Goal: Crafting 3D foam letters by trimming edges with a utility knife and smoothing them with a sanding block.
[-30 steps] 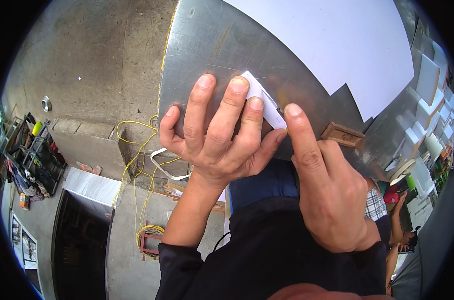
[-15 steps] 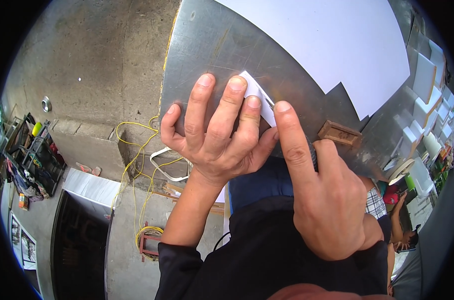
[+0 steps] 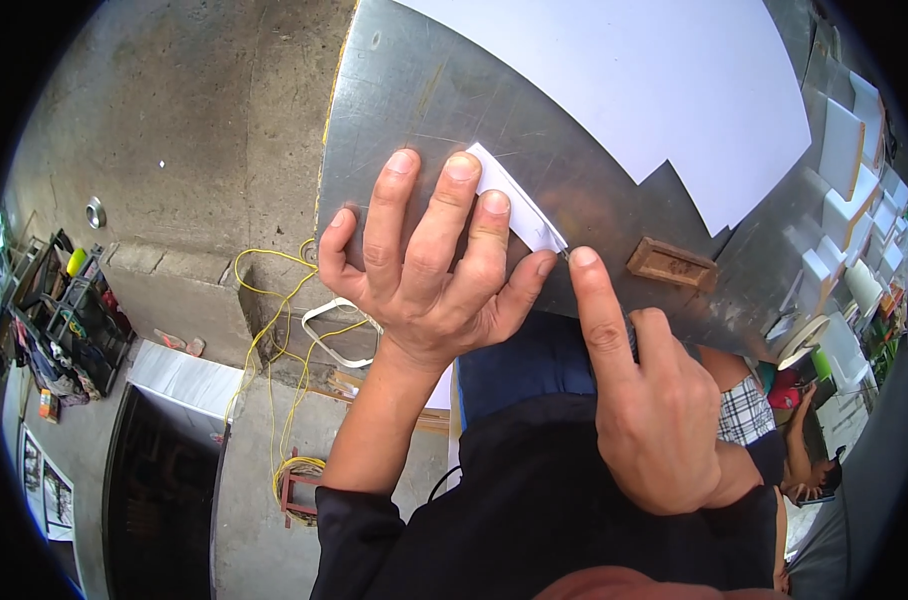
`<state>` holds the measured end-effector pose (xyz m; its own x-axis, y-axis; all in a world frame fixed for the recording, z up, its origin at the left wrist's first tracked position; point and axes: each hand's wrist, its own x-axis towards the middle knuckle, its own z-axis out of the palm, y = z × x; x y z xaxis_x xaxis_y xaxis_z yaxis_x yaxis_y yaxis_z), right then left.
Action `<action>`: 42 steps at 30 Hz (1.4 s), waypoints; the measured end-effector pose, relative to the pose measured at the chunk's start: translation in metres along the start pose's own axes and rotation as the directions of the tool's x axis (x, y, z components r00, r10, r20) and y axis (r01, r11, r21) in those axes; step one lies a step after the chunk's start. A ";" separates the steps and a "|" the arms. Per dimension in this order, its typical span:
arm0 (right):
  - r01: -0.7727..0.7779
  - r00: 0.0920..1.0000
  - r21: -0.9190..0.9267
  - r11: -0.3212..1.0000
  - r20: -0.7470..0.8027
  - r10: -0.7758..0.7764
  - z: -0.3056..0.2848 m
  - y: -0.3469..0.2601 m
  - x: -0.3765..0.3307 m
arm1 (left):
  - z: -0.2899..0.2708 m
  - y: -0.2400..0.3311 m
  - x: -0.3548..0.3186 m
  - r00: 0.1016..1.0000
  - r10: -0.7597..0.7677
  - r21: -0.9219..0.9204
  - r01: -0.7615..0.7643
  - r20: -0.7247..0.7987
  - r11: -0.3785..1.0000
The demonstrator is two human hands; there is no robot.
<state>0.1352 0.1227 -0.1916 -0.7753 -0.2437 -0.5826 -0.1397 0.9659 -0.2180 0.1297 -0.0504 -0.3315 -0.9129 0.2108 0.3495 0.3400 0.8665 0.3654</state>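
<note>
Metal table [image 3: 404,90], upper centre. Large white sheet [image 3: 664,80], top right, apart from work. Left hand [image 3: 434,265], frame centre: fingers spread, tips pinning, not gripping. Right hand [image 3: 659,400], lower right: index extended, other fingers curled round mostly hidden tool. White strip [image 3: 519,203], centre, slanting. Slim tool tip [image 3: 566,254], at strip's lower end. Advised: firm pinning, left thumb clear of tip, light even strokes.

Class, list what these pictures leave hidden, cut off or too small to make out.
All in the head view:
- Dark tool: mostly hidden by the right hand.
- White strip: partly covered by the left hand; its marks are too small to read.
- White sheet: far part cut off by the upper edge.
</note>
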 end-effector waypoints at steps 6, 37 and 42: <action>0.013 0.999 0.086 0.996 -0.037 -0.009 0.006 0.001 0.002 | 0.000 0.000 0.000 1.000 0.004 0.001 -0.004 -0.002 1.000; 0.022 0.999 0.274 0.962 -0.031 -0.014 -0.031 0.039 -0.009 | -0.038 -0.008 0.038 0.989 -0.052 -0.267 0.088 0.139 0.960; 0.094 0.995 0.197 0.976 0.022 -0.101 -0.033 0.040 0.004 | -0.040 -0.016 0.038 0.977 -0.005 -0.185 0.046 0.215 0.982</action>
<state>0.1061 0.1632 -0.1771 -0.7435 -0.3416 -0.5749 -0.0885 0.9024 -0.4218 0.0985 -0.0739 -0.2895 -0.9418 0.2989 0.1540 0.3339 0.7764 0.5346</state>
